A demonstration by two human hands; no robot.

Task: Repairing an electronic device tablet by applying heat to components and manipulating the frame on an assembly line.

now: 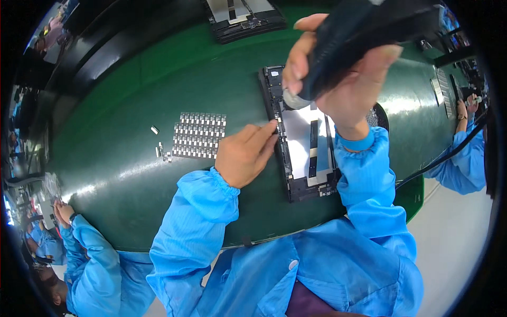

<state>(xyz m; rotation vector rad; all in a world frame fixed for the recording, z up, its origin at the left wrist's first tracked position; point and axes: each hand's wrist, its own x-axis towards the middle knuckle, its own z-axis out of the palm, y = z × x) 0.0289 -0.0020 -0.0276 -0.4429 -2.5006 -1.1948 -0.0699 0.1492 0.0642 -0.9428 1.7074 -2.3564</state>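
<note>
My right hand [351, 84] is raised above an opened flat electronic device [298, 153], gripping a black handheld tool [343, 42] with a pale rounded end. The tool hides the device's upper right part. The device, tablet-like, has a black frame, silver panels and a dark strip down its middle. My left hand [248, 150] lies at the device's left edge. Its index finger is stretched out, the tip touching the small parts along that edge, the thumb just below and apart. I see nothing held in it.
A grid of small black-and-white parts [199, 134] lies left of my left hand, with a few loose pieces [159, 150] beside it. More opened devices are stacked at the back [248, 24]. A black cable [449, 153] runs on the right. Co-workers' hands [64, 211] show at both sides.
</note>
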